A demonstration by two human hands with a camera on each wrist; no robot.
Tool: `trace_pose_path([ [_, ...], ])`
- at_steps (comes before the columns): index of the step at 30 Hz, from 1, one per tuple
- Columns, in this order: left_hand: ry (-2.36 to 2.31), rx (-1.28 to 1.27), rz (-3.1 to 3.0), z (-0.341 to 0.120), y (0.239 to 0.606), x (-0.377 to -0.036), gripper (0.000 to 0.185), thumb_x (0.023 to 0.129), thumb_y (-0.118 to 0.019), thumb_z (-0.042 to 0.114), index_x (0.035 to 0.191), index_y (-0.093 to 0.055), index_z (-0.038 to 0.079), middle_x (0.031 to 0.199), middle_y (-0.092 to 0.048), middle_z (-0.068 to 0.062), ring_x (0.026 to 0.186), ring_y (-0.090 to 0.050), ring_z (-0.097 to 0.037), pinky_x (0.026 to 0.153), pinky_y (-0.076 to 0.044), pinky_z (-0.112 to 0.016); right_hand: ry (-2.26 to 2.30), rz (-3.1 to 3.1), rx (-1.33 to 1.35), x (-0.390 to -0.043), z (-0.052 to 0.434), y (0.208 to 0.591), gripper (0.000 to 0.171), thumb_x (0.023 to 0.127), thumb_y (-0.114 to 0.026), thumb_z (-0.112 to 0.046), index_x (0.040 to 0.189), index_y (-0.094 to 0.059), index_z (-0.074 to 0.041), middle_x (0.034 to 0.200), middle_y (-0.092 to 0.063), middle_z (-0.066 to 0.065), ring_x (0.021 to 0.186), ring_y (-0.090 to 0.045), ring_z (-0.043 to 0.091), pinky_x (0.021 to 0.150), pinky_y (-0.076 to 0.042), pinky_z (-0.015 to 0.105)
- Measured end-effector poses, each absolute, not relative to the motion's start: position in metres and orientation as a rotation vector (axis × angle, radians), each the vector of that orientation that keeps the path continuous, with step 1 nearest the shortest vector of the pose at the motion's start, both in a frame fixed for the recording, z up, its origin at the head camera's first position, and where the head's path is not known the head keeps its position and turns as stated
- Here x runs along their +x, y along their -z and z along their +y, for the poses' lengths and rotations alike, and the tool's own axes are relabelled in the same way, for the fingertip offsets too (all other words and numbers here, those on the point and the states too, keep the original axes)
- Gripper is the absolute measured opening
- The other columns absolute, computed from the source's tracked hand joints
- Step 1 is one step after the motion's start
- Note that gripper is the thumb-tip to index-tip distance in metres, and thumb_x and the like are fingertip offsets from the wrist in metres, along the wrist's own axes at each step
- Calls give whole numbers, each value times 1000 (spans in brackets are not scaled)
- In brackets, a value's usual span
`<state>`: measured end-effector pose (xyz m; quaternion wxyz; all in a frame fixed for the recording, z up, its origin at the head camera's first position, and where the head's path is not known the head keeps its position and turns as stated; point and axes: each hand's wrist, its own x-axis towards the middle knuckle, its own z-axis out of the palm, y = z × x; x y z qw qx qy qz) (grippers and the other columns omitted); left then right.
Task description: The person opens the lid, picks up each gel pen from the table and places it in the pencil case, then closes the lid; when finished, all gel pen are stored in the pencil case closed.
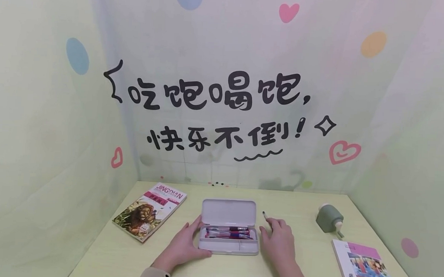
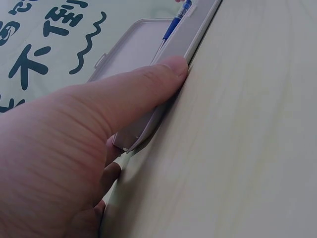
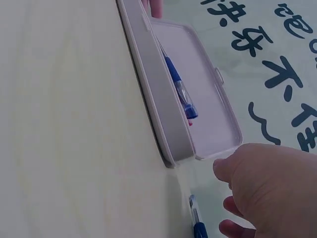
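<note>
A pale lilac pencil case lies with its lid raised at the back. Several red and blue pens fill its rear compartment. My left hand holds the case by its left end. In the left wrist view the thumb presses on the front wall, with the other fingers around the end. Just right of the case, a blue pen with a clear end is on the table. My right hand is over that pen, partly covering it; the right wrist view shows a gap between the visible fingertips and the pen.
A book with an animal on its cover lies at the left. To the right stands a grey-green bottle with a pale nozzle, and a second book lies nearer the front. Fabric walls with printed lettering enclose the table.
</note>
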<state>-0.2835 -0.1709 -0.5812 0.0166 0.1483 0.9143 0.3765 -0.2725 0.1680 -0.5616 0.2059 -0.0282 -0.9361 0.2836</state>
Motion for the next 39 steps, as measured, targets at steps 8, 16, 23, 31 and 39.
trace_pose_path([
  [8, -1163, 470, 2846, -171, 581, -283, 143, 67, -99, 61, 175, -24, 6, 167, -58, -4, 164, -31, -55, 135, -22, -75, -764, -2684, -190, -271, 181, 564, 54, 97, -80, -34, 137, -68, 0, 126, -71, 25, 110, -67, 45, 93, -59, 63],
  [16, -1165, 485, 2848, -171, 581, -285, 142, 68, -99, 62, 175, -24, 6, 166, -59, -3, 164, -33, -53, 136, -21, -73, -747, -2756, -216, -271, 185, 565, 62, 95, -81, -37, 138, -67, 5, 128, -69, 32, 112, -67, 51, 95, -59, 67],
  [23, -1162, 463, 2846, -171, 581, -283, 143, 67, -99, 61, 175, -24, 7, 167, -58, -3, 164, -31, -56, 135, -22, -76, -749, -2768, -253, -271, 185, 567, 55, 95, -79, -33, 133, -70, 5, 125, -70, 32, 107, -67, 48, 93, -60, 65],
  [31, -1177, 468, 2841, -170, 581, -284, 143, 66, -100, 60, 175, -25, 7, 165, -60, -2, 164, -32, -53, 136, -21, -73, -745, -2763, -263, -272, 187, 569, 36, 99, -73, -22, 125, -75, 3, 116, -74, 25, 106, -68, 47, 92, -61, 65],
  [39, -1160, 469, 2837, -170, 580, -284, 143, 68, -99, 62, 175, -24, 6, 167, -58, -4, 165, -33, -52, 137, -21, -72, -746, -2774, -276, -272, 187, 567, 26, 100, -71, -17, 119, -76, 1, 111, -73, 21, 101, -68, 40, 88, -61, 60],
])
